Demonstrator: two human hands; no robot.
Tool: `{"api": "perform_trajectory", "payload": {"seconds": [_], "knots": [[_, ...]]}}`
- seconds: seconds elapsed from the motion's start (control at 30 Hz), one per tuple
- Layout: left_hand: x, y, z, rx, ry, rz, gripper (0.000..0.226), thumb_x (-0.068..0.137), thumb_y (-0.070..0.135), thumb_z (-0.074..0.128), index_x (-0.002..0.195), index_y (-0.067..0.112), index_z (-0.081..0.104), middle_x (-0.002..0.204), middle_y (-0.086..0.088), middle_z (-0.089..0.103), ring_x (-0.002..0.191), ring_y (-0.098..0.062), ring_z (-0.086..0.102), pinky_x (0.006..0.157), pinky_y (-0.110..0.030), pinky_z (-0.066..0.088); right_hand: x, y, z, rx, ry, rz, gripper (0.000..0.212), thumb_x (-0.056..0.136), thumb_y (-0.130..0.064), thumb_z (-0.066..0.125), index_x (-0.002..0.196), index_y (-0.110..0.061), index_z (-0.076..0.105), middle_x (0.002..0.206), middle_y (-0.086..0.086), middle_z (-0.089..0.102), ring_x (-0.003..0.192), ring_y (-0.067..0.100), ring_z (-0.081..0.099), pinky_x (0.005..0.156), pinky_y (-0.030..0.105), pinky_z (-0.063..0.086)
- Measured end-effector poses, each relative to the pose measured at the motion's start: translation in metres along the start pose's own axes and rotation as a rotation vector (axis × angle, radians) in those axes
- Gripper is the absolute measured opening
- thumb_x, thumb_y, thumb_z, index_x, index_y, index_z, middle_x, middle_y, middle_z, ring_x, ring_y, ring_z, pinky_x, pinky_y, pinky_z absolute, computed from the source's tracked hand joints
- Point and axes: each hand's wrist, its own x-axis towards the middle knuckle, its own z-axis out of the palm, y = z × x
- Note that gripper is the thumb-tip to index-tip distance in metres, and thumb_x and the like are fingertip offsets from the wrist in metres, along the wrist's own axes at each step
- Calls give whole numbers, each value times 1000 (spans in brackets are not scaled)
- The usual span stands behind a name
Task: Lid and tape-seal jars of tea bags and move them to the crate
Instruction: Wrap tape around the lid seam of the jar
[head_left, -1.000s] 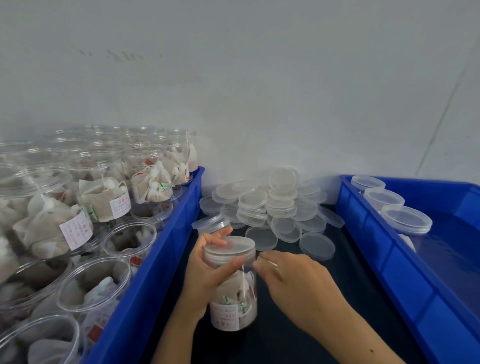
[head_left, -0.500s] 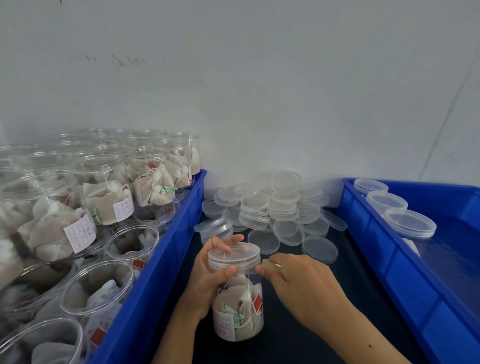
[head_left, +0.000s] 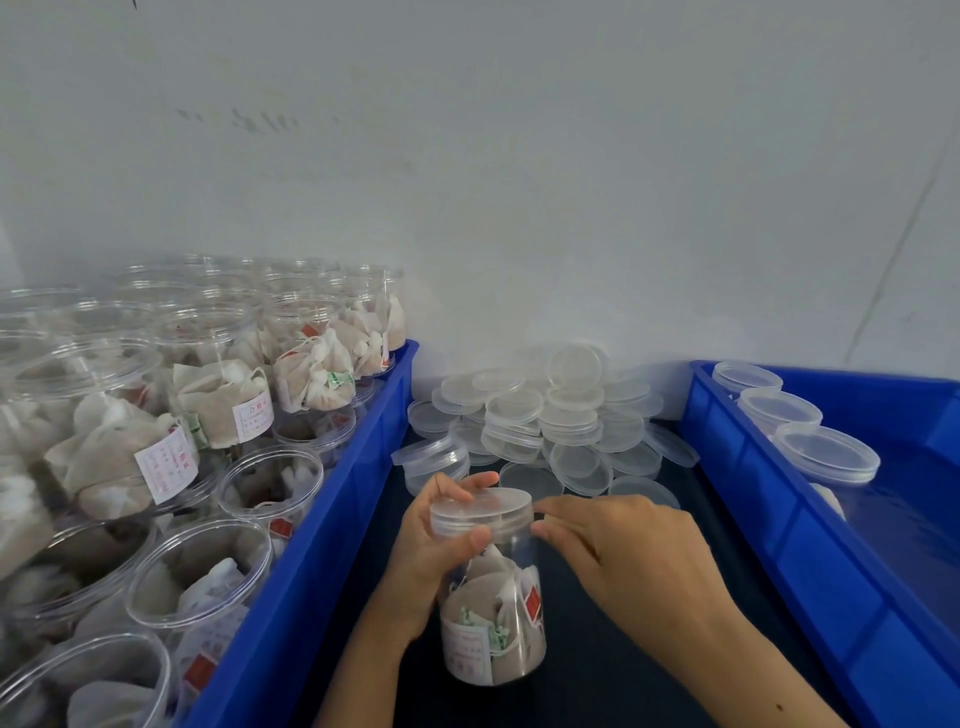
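Centre, nearest: jar (head_left: 493, 618) upright on dark mat (head_left: 597, 670) btwn the two blue crates, lid (head_left: 480, 509) already on. Left hand (head_left: 434, 545) wrapped round lid and jar neck, thumb pressed on lid's side, fingertips over top. Right hand (head_left: 623, 556) w/ fingertips pinched at lid's right edge; tape itself too thin to make out. Looks light, thin clear plastic, prob. smooth and a bit slippery, walls likely flex if squeezed; best held at stiffer lid/neck band, as now. Tea bags inside soft. Labels: white w/ red print plus red square tag, not legible. Left crate (head_left: 311, 561): open filled jars (head_left: 208, 571), labels w/ red characters, unreadable. Beyond: loose lids pile (head_left: 540, 415). Right crate (head_left: 779, 519): three lidded jars (head_left: 826, 452).
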Motion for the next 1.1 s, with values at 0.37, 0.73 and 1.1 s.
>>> {"api": "perform_trajectory", "payload": {"seconds": [0.37, 0.73, 1.1], "knots": [[-5, -7, 18, 261, 145, 120, 60, 52, 34, 84, 94, 5, 53, 125, -3, 63, 111, -20, 65, 86, -40, 57, -3, 16, 9, 258, -72, 131, 27, 100, -43, 42, 118, -48, 62, 53, -29, 53, 52, -4, 50, 54, 15, 40], [-8, 6, 34, 986, 89, 364, 36, 69, 62, 68, 92, 38, 54, 102, 24, 59, 100, 1, 57, 78, -23, 51, 1, 33, -4, -96, -17, 10, 23, 102, -41, 38, 110, -38, 60, 126, -19, 35, 73, 10, 59, 65, 23, 51], [-7, 24, 65, 1449, -104, 185, 56, 70, 61, 59, 122, 47, 44, 122, 16, 30, 119, -4, 32, 82, -21, 32, -11, 46, 8, 31, 102, -106, 9, 92, -28, 62, 91, -27, 70, 97, -13, 57, 60, 10, 57, 49, 29, 50]]}}
